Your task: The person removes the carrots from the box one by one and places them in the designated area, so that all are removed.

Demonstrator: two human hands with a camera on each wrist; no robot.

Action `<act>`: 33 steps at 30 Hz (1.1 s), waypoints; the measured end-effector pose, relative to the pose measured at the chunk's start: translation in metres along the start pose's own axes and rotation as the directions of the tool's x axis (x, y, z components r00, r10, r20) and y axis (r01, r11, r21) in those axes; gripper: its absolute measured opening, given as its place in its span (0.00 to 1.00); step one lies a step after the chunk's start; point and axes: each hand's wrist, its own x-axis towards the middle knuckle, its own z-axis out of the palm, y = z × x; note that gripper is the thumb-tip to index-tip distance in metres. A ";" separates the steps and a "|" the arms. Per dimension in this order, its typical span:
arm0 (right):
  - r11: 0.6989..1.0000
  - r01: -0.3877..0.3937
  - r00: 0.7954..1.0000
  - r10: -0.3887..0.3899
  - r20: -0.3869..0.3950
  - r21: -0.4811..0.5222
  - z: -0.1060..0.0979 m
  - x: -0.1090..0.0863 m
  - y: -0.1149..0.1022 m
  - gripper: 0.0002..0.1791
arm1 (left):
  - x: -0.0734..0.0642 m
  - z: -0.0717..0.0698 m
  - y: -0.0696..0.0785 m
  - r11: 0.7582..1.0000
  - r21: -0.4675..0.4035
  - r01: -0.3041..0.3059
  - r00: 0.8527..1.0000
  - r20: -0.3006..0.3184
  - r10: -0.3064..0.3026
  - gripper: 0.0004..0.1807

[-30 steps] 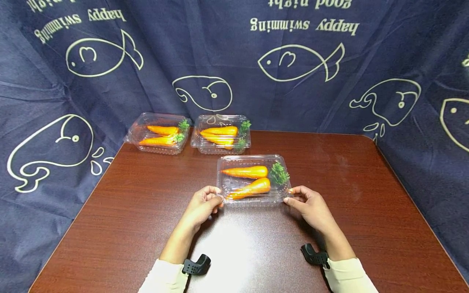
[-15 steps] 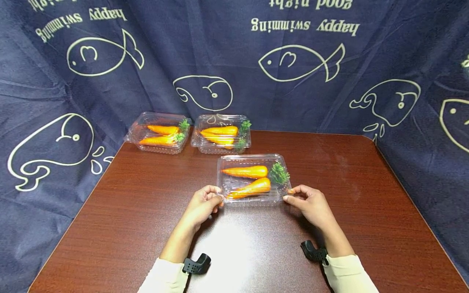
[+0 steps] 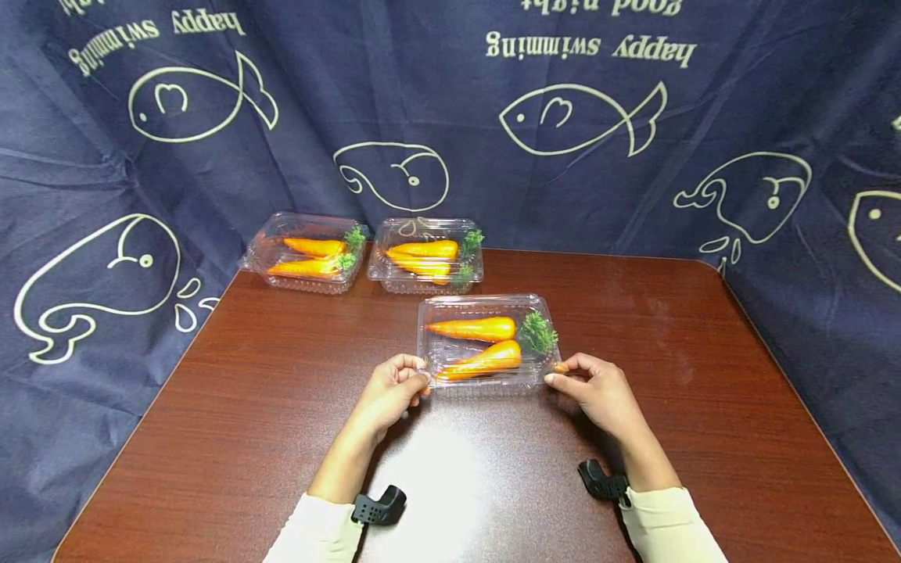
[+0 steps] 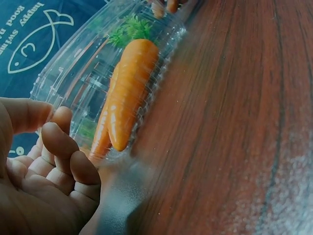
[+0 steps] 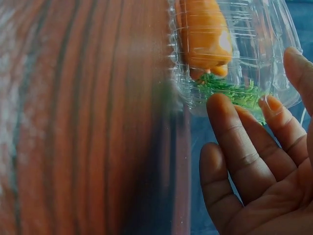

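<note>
A clear plastic clamshell box [image 3: 486, 302] with a closed lid sits in the middle of the table in the head view. Two orange carrots [image 3: 473, 328] and a sprig of green leaves [image 3: 538, 335] show through it. My left hand [image 3: 387, 393] pinches the rim at the near left corner between thumb and forefinger. At the near right corner, my right hand [image 3: 598, 395] pinches the rim the same way. The left wrist view shows the carrots [image 4: 128, 90] through the box's side. In the right wrist view, the leaves [image 5: 232, 90] lie nearest my right fingers.
Two more clear boxes of carrots stand behind, one at the back left [image 3: 263, 254] and one [image 3: 376, 270] beside it. They are close to the blue fish-print cloth [image 3: 591, 203] that hangs at the back. Brown wooden tabletop [image 3: 669, 344] extends to the right.
The head view has shifted very slightly. Both hands keep their hold on the box's near corners, and the box stays in place.
</note>
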 end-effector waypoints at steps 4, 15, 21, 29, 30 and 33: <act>1.000 -0.007 1.000 0.007 -0.006 0.018 0.001 0.000 0.000 0.08 | -0.001 0.001 0.002 1.000 -0.002 0.000 1.000 -0.002 0.000 0.07; 0.998 0.035 0.999 -0.034 -0.015 0.056 0.002 0.001 0.001 0.08 | 0.000 0.003 0.001 1.000 -0.003 0.007 1.000 -0.024 -0.007 0.10; 0.997 0.057 0.998 -0.057 -0.001 0.046 0.001 0.001 0.002 0.07 | 0.000 0.004 0.003 1.000 0.005 0.027 0.999 -0.024 -0.027 0.09; 0.996 0.018 0.996 -0.025 0.085 0.086 -0.001 -0.002 -0.002 0.10 | 0.000 0.003 0.003 1.000 0.020 0.012 0.999 -0.034 -0.011 0.11; 0.996 0.022 0.995 -0.030 0.092 0.086 -0.002 -0.002 -0.002 0.11 | 0.000 0.003 0.003 1.000 0.019 0.008 0.999 -0.033 -0.008 0.12; 0.996 0.045 0.994 -0.051 0.098 0.071 -0.002 -0.002 -0.002 0.12 | 0.000 0.002 0.003 1.000 0.023 -0.005 1.000 -0.026 0.005 0.13</act>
